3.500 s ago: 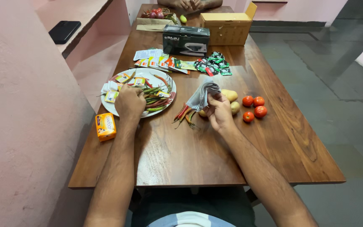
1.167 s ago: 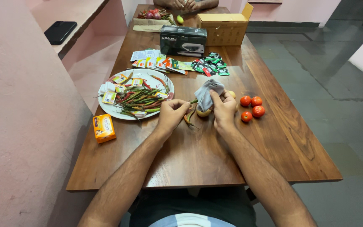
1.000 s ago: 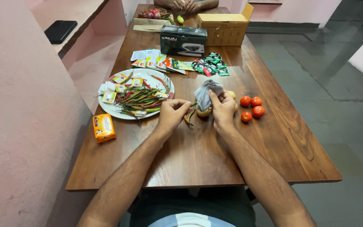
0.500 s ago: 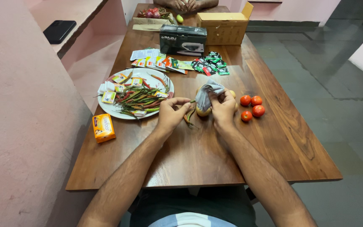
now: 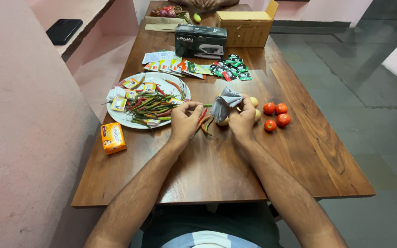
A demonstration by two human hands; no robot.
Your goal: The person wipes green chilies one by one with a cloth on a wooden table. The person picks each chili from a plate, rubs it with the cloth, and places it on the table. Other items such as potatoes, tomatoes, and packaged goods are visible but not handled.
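Gripping a grey cloth [image 5: 224,103], the right hand [image 5: 243,120] hides a potato [image 5: 223,122]; left hand [image 5: 184,120] fingers pinch a chilli [image 5: 206,105].

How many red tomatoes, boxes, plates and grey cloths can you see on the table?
Red tomatoes: 4
Boxes: 3, a cardboard box, a dark box, a small orange box
Plate: 1
Grey cloth, held in the right hand: 1
Total: 9

A single head-worn camera looks steeply down and forward along the long brown wooden table [image 5: 235,170] from its near end, close above the person's forearms; the far end with the open cardboard box [image 5: 246,28] reaches the frame's top edge.
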